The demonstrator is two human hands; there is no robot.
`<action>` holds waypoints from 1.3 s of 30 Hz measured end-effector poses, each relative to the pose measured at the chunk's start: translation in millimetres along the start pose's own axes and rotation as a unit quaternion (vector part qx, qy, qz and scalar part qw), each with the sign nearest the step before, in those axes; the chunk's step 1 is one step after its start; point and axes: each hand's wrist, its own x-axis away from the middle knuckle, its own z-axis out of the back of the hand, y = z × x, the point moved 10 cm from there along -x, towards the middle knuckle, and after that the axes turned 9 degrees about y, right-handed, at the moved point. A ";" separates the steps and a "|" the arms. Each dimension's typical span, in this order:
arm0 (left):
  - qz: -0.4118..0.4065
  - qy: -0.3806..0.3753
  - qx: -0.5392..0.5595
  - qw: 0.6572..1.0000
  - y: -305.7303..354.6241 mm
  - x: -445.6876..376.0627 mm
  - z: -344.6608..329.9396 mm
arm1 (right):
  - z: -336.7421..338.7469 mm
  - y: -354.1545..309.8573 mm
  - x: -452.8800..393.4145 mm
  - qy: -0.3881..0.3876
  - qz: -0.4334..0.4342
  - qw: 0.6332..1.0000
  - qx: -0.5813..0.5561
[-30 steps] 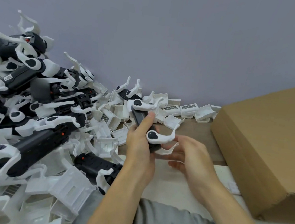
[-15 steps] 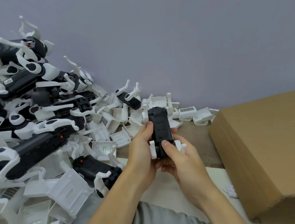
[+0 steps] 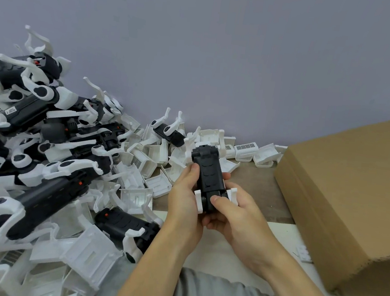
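Flipped over since 1 s ago: black unit (image 3: 207, 173) now shows its ribbed back, where white arms w/ dark pads faced you before. In the last half sec it has barely shifted. It's held off the worktop (image 3: 257, 186), long axis pointing away toward the wall, between the pile of black-and-white units (image 3: 44, 135) on your left & the cardboard box (image 3: 343, 201) on your right.

Left hand (image 3: 183, 202): fingers wrapped under & round the unit's left flank, thumb on the top edge approx mid-length. Right hand (image 3: 237, 218): fingers cupped beneath the near end, thumb pressed on the dark end face between the two white tabs (image 3: 197, 200). So both sets of fingers are clamped on the unit, none spread.

Looks like you're seating or checking the near-end piece. To do it well:
- Keep the left hand as the anchor, no twisting.
- Let the right thumb push straight along the body, not at an angle, b/c those tabs look thin & could bend or snap.
- Keep fingertips out of the gap beside each tab so nothing gets pinched.
- Can't tell from here whether the underside arms sit flat, so check by feel before pushing.
- Stay over bare worktop, not over the loose white shells (image 3: 136, 185), so a dropped part is easy to find.
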 end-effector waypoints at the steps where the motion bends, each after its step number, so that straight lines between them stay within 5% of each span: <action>1: -0.004 0.002 0.000 1.000 1.3 0.3 0.3 | 0.1 1.0 -0.1 -0.001 -0.007 1.000 -0.005; 15: -0.072 0.012 0.011 0.997 14.4 2.1 0.2 | 5.4 -2.1 -1.2 0.038 0.023 0.998 0.036; 26: -0.092 0.005 -0.001 0.996 18.8 4.5 -1.3 | -0.2 5.4 -3.0 -0.002 -0.027 0.997 -0.070; 39: -0.105 0.005 0.002 0.994 19.7 2.3 -0.8 | -3.6 3.9 -1.4 -0.029 -0.021 0.998 -0.050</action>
